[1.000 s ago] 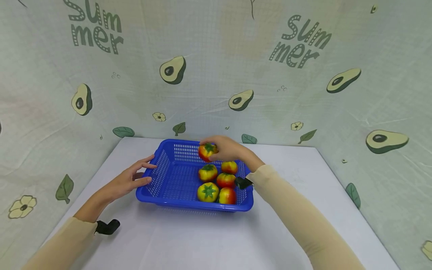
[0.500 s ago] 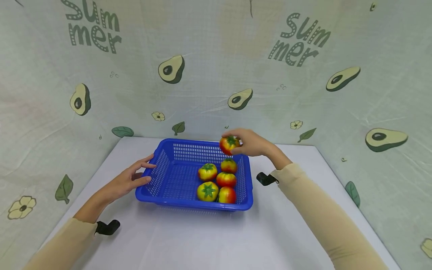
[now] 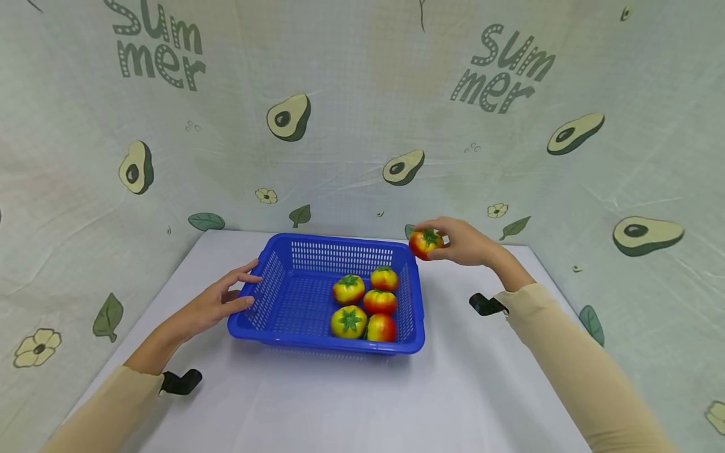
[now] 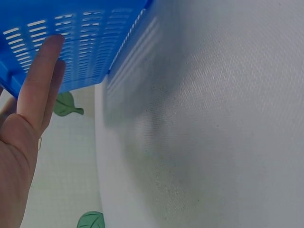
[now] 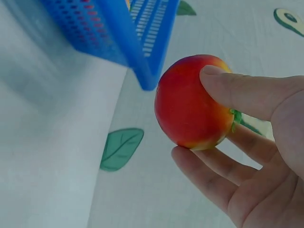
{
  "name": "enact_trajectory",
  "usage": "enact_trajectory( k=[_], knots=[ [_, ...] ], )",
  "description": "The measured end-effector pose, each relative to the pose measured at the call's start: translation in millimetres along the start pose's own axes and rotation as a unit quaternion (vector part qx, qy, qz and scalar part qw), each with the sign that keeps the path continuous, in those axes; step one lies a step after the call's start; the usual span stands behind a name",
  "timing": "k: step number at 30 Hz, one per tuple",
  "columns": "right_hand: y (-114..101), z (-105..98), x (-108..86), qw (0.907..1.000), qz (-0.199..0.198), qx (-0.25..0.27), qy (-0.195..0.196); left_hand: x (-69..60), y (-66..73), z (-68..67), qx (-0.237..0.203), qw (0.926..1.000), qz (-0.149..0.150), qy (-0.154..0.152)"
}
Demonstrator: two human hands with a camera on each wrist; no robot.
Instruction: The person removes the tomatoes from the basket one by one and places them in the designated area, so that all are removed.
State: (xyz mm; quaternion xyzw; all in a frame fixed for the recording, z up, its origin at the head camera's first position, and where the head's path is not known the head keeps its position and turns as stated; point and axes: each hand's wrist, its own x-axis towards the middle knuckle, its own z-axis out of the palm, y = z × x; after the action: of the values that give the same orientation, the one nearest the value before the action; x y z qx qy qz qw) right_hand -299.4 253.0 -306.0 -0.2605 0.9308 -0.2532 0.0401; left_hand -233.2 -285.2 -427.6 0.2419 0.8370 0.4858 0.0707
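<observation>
A blue plastic basket stands on the white table with several red-and-yellow tomatoes in its right half. My right hand pinches another tomato between thumb and fingertips, in the air by the basket's far right corner. In the right wrist view, this tomato shows a smooth red side and part of its green leafy top. At the basket's left side, my left hand touches the rim with extended fingers. The left wrist view has its fingers lying against the perforated wall.
The white tabletop extends in front of the basket and to its right. Behind and at the sides hangs a pale cloth printed with avocados, leaves and lettering. A black strap piece sticks out at the right cuff.
My right hand has lifted the tomato from over the basket's far side and carried it rightward, past the right rim. The left hand and the basket stay in place.
</observation>
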Motion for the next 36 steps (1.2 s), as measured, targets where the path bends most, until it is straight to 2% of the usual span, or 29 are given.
enact_trajectory(
  k=[8, 23, 36],
  knots=[
    [25, 1, -11.2, 0.9995, 0.027, -0.018, 0.001, -2.5, -0.9, 0.2, 0.019, 0.9998, -0.004, 0.006],
    [66, 17, -22.7, 0.998, 0.06, -0.001, -0.019, -1.8, 0.6, 0.9, 0.015, 0.9999, -0.002, 0.002],
    [88, 30, -25.6, 0.9967, 0.074, -0.008, -0.034, -2.7, 1.4, 0.9, 0.005, 0.9999, -0.012, 0.003]
  ],
)
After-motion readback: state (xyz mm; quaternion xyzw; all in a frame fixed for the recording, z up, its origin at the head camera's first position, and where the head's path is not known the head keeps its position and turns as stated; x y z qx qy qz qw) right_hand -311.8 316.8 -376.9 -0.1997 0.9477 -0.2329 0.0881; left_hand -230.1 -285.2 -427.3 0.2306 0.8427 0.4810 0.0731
